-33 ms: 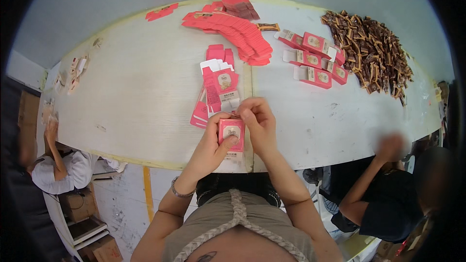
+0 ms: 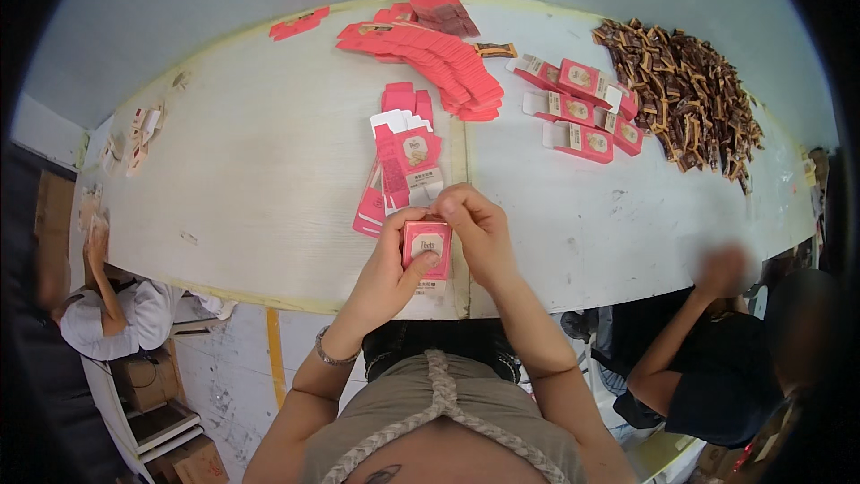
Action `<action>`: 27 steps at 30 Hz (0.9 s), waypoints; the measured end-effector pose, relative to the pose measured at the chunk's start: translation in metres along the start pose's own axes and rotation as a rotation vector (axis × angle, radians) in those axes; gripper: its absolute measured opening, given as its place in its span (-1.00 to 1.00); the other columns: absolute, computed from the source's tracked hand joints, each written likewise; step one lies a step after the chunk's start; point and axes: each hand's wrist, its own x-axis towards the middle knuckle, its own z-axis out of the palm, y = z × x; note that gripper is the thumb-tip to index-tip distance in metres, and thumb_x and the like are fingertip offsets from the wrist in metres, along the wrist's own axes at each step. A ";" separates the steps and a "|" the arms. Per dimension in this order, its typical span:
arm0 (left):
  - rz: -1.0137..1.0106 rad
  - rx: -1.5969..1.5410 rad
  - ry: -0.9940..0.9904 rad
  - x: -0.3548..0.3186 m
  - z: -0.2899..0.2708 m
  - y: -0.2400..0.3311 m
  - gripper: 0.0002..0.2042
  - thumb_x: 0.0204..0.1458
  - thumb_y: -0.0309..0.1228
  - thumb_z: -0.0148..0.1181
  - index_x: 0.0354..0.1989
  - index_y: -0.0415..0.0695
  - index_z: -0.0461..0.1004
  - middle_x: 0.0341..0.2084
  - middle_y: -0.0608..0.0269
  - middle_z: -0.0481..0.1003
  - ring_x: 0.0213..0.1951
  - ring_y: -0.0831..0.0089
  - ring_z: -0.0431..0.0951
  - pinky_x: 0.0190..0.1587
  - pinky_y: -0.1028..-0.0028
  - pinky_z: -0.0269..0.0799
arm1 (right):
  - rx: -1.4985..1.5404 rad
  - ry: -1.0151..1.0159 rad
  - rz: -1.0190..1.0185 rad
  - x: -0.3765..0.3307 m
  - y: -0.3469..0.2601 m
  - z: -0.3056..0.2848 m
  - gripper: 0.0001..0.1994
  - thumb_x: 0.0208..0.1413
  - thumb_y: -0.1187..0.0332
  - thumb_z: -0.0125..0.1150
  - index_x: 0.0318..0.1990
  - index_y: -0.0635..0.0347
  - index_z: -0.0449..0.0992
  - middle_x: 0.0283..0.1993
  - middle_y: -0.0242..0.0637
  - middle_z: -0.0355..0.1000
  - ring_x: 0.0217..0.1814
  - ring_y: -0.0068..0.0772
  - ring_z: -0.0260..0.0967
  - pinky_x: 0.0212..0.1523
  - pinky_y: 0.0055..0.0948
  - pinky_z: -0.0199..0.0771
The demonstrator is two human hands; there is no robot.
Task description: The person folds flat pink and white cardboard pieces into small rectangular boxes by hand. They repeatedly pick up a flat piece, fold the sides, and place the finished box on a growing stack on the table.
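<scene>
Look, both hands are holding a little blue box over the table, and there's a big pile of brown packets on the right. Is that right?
Almost. The head view shows the little box is pink-red, not blue. The left hand and right hand do hold it over the table, and the brown packets are piled at right.

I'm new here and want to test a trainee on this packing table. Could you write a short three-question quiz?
1. True or false: both hands grip the small pink carton.
2. The heap of brown sachets lies on which side of the table: A left, B right, C near edge?
3. What lies just beyond the held carton?

Key:
1. True: left hand and right hand both hold it.
2. B.
3. A stack of flat pink carton blanks.
</scene>
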 end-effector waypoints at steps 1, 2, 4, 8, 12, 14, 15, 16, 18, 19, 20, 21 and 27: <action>0.025 0.060 0.000 -0.002 -0.002 -0.002 -0.50 0.04 -0.59 0.06 0.14 -0.20 0.00 0.01 0.10 0.19 0.09 0.40 0.21 0.12 0.41 0.17 | 0.058 -0.063 0.064 0.003 -0.002 -0.003 -0.89 0.07 0.47 0.17 -0.25 0.28 0.52 -0.24 -0.40 0.40 -0.16 -0.59 0.31 -0.15 -0.55 0.30; 0.050 0.122 0.006 -0.003 -0.006 -0.002 -0.47 0.03 -0.60 0.07 0.15 -0.19 -0.03 0.01 0.09 0.20 0.09 0.39 0.21 0.12 0.40 0.17 | -0.007 -0.087 0.065 0.003 -0.007 -0.002 -0.87 0.07 0.45 0.18 -0.23 0.24 0.54 -0.23 -0.39 0.41 -0.17 -0.60 0.31 -0.17 -0.56 0.31; 0.129 0.039 -0.011 -0.004 -0.012 0.000 -0.42 0.00 -0.63 0.09 0.16 -0.17 -0.08 0.02 0.05 0.19 0.10 0.37 0.20 0.13 0.37 0.17 | -0.138 -0.131 0.066 0.000 -0.021 -0.001 -0.84 0.06 0.42 0.21 -0.19 0.17 0.57 -0.20 -0.37 0.42 -0.19 -0.61 0.32 -0.20 -0.58 0.31; 0.151 0.056 -0.126 -0.005 -0.018 0.009 -0.34 -0.03 -0.65 0.11 0.18 -0.14 -0.17 0.04 0.01 0.16 0.12 0.33 0.19 0.14 0.31 0.16 | -0.107 -0.141 0.084 -0.006 -0.029 -0.004 -0.83 0.04 0.43 0.23 -0.19 0.16 0.58 -0.17 -0.35 0.42 -0.17 -0.60 0.35 -0.17 -0.56 0.37; 0.167 0.058 -0.058 -0.007 -0.013 0.009 -0.44 -0.01 -0.59 0.16 0.12 -0.16 0.00 0.04 0.02 0.19 0.04 0.29 0.32 0.01 0.33 0.31 | -0.196 -0.097 0.004 -0.014 -0.034 0.004 -0.80 0.05 0.45 0.20 -0.15 0.24 0.55 -0.08 -0.28 0.42 -0.10 -0.52 0.35 -0.12 -0.51 0.39; 0.227 0.048 -0.014 -0.009 -0.012 0.000 -0.47 -0.02 -0.59 0.18 0.09 -0.15 0.05 0.02 0.05 0.19 0.03 0.33 0.32 -0.01 0.36 0.33 | -0.308 -0.088 -0.125 -0.029 -0.032 0.014 -0.79 0.06 0.48 0.18 -0.13 0.28 0.54 -0.03 -0.24 0.41 -0.08 -0.47 0.34 -0.09 -0.49 0.39; 0.201 0.030 -0.039 -0.010 -0.012 -0.005 -0.49 -0.03 -0.59 0.19 0.07 -0.16 0.08 0.02 0.06 0.19 0.04 0.33 0.31 -0.02 0.37 0.33 | -0.289 -0.118 -0.148 -0.036 -0.030 0.013 -0.78 0.07 0.52 0.14 -0.10 0.27 0.53 0.07 -0.22 0.37 0.03 -0.38 0.33 -0.01 -0.44 0.37; 0.174 0.011 -0.065 -0.013 -0.011 -0.010 -0.51 -0.04 -0.58 0.19 0.05 -0.16 0.10 0.01 0.07 0.19 0.04 0.34 0.30 -0.03 0.38 0.34 | -0.254 -0.158 -0.092 -0.040 -0.029 0.008 -0.76 0.06 0.54 0.13 -0.09 0.26 0.52 0.08 -0.22 0.37 0.06 -0.37 0.32 0.02 -0.42 0.35; 0.086 0.075 -0.153 -0.017 -0.008 -0.011 -0.56 -0.04 -0.57 0.20 0.02 -0.18 0.17 0.06 0.06 0.16 0.07 0.32 0.29 -0.04 0.38 0.35 | -0.182 -0.242 0.018 -0.045 -0.027 -0.011 -0.73 0.05 0.58 0.12 -0.07 0.23 0.51 0.11 -0.22 0.36 0.11 -0.35 0.30 0.08 -0.38 0.32; 0.064 0.036 -0.094 -0.012 -0.004 -0.008 -0.54 -0.04 -0.57 0.18 0.04 -0.19 0.16 0.08 0.04 0.15 0.07 0.28 0.29 -0.02 0.36 0.35 | -0.322 -0.356 0.099 -0.036 -0.029 -0.035 -0.66 -0.01 0.64 0.12 -0.04 0.18 0.51 0.14 -0.23 0.34 0.18 -0.38 0.26 0.11 -0.36 0.31; 0.037 0.001 -0.045 -0.004 -0.001 -0.006 -0.53 -0.03 -0.57 0.17 0.06 -0.21 0.15 0.10 0.02 0.14 0.07 0.23 0.30 -0.01 0.34 0.35 | -0.391 -0.188 0.301 -0.023 -0.036 -0.050 -0.60 -0.07 0.68 0.11 -0.02 0.15 0.48 0.05 -0.21 0.40 0.13 -0.30 0.31 0.11 -0.33 0.30; 0.092 0.072 0.079 0.007 -0.007 -0.008 -0.52 -0.03 -0.57 0.16 0.08 -0.22 0.14 0.11 0.00 0.13 0.07 0.20 0.30 -0.01 0.33 0.36 | -0.989 0.113 -0.140 -0.010 -0.028 -0.074 -0.63 -0.08 0.63 0.13 -0.03 0.21 0.45 -0.05 -0.14 0.43 0.04 -0.14 0.35 0.03 -0.28 0.34; 0.142 0.595 0.392 0.070 -0.034 -0.058 -0.49 -0.03 -0.53 0.13 0.12 -0.29 0.11 0.07 -0.13 0.17 0.03 0.02 0.32 -0.01 0.29 0.36 | -1.097 0.240 -0.069 0.067 0.024 -0.016 -0.47 -0.22 0.26 0.41 -0.06 0.31 0.40 -0.27 -0.08 0.45 -0.25 -0.25 0.41 -0.22 -0.36 0.40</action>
